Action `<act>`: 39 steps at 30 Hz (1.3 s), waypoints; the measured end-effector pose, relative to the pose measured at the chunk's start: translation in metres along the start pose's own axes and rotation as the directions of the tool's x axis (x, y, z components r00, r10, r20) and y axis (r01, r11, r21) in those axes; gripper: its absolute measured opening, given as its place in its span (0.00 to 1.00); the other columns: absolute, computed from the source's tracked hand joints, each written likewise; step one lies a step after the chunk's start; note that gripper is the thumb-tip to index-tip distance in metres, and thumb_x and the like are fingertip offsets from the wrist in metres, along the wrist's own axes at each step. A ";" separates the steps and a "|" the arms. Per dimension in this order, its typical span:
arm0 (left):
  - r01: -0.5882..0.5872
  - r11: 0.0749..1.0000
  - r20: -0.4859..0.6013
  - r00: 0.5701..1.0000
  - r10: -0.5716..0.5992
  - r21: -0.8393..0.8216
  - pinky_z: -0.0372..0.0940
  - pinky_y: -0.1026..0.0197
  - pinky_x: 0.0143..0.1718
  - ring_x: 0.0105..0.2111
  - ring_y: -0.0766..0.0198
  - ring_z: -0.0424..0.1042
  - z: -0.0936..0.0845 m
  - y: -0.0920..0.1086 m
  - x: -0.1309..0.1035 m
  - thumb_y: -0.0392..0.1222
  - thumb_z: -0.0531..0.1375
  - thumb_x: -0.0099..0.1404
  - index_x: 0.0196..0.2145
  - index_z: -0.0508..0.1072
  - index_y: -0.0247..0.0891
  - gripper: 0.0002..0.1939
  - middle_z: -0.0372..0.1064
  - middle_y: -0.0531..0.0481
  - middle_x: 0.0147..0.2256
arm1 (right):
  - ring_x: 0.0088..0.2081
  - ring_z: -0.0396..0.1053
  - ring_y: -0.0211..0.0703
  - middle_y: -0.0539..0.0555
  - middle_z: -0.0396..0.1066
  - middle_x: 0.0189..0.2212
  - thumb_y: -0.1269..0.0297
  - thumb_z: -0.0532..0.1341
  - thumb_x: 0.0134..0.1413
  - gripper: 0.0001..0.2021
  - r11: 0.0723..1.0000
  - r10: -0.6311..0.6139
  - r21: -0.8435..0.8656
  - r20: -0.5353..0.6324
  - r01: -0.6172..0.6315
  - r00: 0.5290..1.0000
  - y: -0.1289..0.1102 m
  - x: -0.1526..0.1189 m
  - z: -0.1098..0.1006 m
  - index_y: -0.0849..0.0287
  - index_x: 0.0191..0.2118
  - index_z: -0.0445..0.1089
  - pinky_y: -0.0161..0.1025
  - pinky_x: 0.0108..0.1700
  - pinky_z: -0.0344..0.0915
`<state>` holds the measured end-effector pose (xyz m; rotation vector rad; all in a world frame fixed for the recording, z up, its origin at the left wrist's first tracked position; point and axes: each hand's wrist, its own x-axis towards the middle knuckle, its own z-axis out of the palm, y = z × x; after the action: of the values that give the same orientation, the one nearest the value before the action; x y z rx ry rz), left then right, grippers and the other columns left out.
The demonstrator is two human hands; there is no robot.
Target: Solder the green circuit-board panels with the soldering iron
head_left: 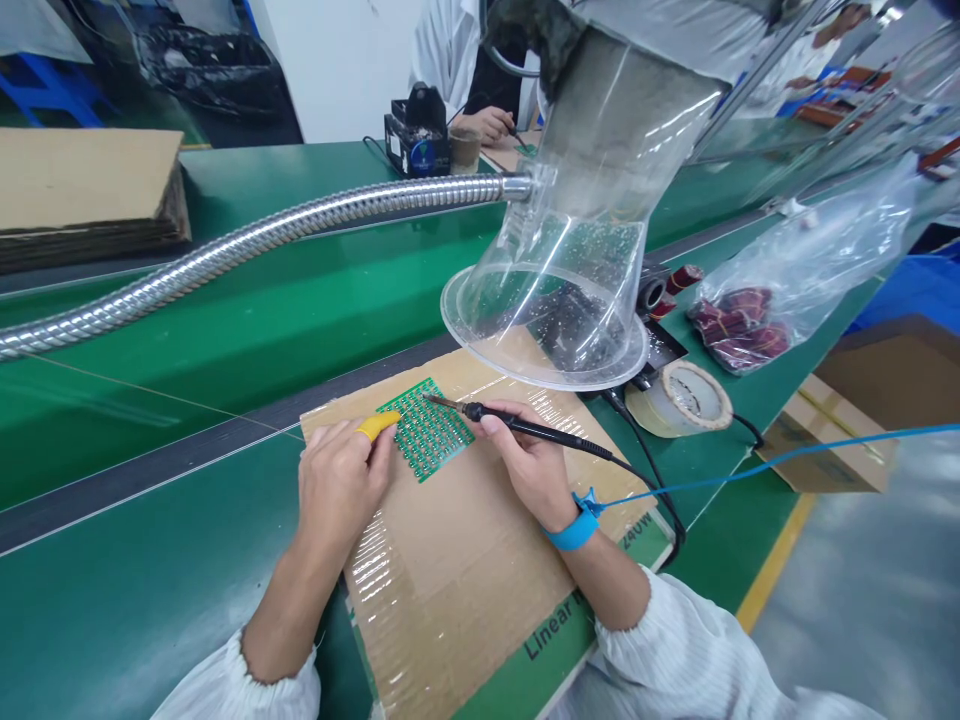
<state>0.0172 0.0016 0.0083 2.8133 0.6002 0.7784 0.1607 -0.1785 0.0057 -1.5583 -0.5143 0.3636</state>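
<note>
A green circuit board (433, 440) with rows of small parts lies on a tape-covered cardboard sheet (480, 590). My left hand (341, 480), a yellow finger cot on one finger, is closed at the board's left edge. A thin strand of solder wire (165, 393) runs in from the left to this hand; its end is hidden by the fingers. In my right hand (536, 460) is a black soldering iron (517, 422), held like a pen, its tip over the board's upper part. A blue wrist strap (576, 527) with a cord circles my right wrist.
Above the board hangs a clear fume hood (547, 320) on a metal hose (300, 232). To the right stand a round tub (686, 398) and a plastic bag (810, 270) with dark red bundles. Cardboard sheets (82, 180) are stacked far left; a co-worker's hand (491, 124) is opposite.
</note>
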 end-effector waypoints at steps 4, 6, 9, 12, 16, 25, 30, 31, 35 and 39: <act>0.001 1.000 0.018 1.000 -0.002 0.014 0.57 0.55 0.35 0.29 0.58 0.69 0.000 0.001 0.000 0.47 0.54 0.75 0.26 0.70 0.41 0.19 0.71 0.49 0.26 | 0.45 0.78 0.51 0.54 0.80 0.43 0.53 0.67 0.64 0.12 1.000 -0.004 -0.028 0.014 0.005 1.000 -0.002 0.000 0.000 0.52 0.47 0.77 0.50 0.50 0.74; -0.003 1.000 0.022 1.000 0.003 0.018 0.56 0.55 0.35 0.29 0.58 0.70 0.001 0.001 0.001 0.47 0.54 0.75 0.27 0.71 0.41 0.19 0.71 0.49 0.26 | 0.45 0.78 0.51 0.54 0.80 0.43 0.52 0.67 0.63 0.12 0.999 -0.006 -0.041 0.013 0.007 1.000 -0.003 0.000 0.000 0.52 0.47 0.77 0.50 0.50 0.75; -0.008 1.000 0.013 1.000 0.008 0.012 0.56 0.55 0.34 0.28 0.58 0.70 0.002 0.001 0.002 0.47 0.54 0.75 0.26 0.71 0.40 0.19 0.71 0.49 0.25 | 0.45 0.78 0.51 0.54 0.80 0.44 0.52 0.67 0.63 0.12 0.999 -0.005 -0.034 0.007 0.005 1.000 -0.004 0.000 0.000 0.52 0.46 0.77 0.50 0.51 0.75; 0.031 0.999 -0.040 0.999 -0.031 -0.021 0.58 0.55 0.35 0.27 0.58 0.69 0.003 -0.001 0.005 0.47 0.55 0.74 0.25 0.70 0.40 0.19 0.71 0.49 0.25 | 0.43 0.79 0.51 0.54 0.80 0.43 0.52 0.68 0.62 0.13 0.998 0.027 0.057 -0.018 -0.026 0.999 -0.006 0.001 0.001 0.52 0.47 0.77 0.51 0.51 0.76; 0.060 0.998 -0.069 0.996 -0.060 0.000 0.57 0.56 0.35 0.25 0.58 0.68 0.005 -0.006 0.010 0.49 0.56 0.73 0.22 0.68 0.40 0.21 0.69 0.49 0.23 | 0.45 0.79 0.52 0.54 0.80 0.45 0.53 0.69 0.61 0.13 0.992 0.036 0.119 -0.052 -0.030 0.998 -0.008 0.003 0.004 0.53 0.47 0.77 0.52 0.55 0.74; 0.000 0.999 -0.065 0.998 0.003 0.053 0.54 0.58 0.31 0.23 0.61 0.64 0.007 -0.009 0.009 0.50 0.57 0.73 0.19 0.62 0.41 0.25 0.65 0.52 0.20 | 0.45 0.79 0.51 0.53 0.80 0.44 0.54 0.67 0.64 0.10 0.994 -0.009 0.104 -0.014 0.010 1.000 0.003 0.004 0.008 0.51 0.48 0.77 0.50 0.51 0.76; -0.016 0.998 -0.063 0.998 0.019 0.053 0.55 0.58 0.32 0.23 0.61 0.65 0.006 -0.009 0.009 0.49 0.57 0.73 0.19 0.63 0.41 0.24 0.66 0.51 0.21 | 0.47 0.79 0.52 0.53 0.80 0.45 0.55 0.68 0.64 0.10 0.998 -0.018 0.064 0.001 0.018 1.000 0.002 0.004 0.008 0.50 0.48 0.77 0.52 0.52 0.75; -0.018 0.998 -0.066 0.998 0.021 0.055 0.55 0.58 0.32 0.23 0.61 0.65 0.006 -0.008 0.010 0.49 0.57 0.73 0.19 0.63 0.41 0.24 0.66 0.51 0.21 | 0.47 0.78 0.52 0.53 0.80 0.45 0.55 0.68 0.64 0.10 0.999 -0.018 0.050 0.003 0.018 1.000 0.001 0.005 0.007 0.50 0.48 0.77 0.52 0.52 0.74; -0.025 0.997 -0.071 0.997 0.029 0.068 0.55 0.57 0.32 0.24 0.60 0.66 0.007 -0.007 0.011 0.49 0.57 0.73 0.19 0.63 0.41 0.24 0.66 0.51 0.21 | 0.49 0.78 0.52 0.53 0.79 0.46 0.55 0.67 0.64 0.10 1.000 -0.016 0.018 0.015 0.016 1.000 0.002 0.004 0.007 0.50 0.47 0.77 0.53 0.55 0.73; -0.033 0.996 -0.081 0.996 0.040 0.079 0.55 0.57 0.32 0.23 0.60 0.65 0.008 -0.006 0.012 0.49 0.57 0.73 0.19 0.62 0.42 0.24 0.65 0.51 0.20 | 0.49 0.78 0.52 0.53 0.79 0.46 0.54 0.67 0.64 0.10 1.000 -0.013 0.018 0.018 0.012 1.000 0.001 0.004 0.007 0.50 0.47 0.77 0.53 0.56 0.73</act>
<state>0.0290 0.0115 0.0057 2.8823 0.6058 0.9010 0.1602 -0.1702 0.0041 -1.5354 -0.5332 0.3718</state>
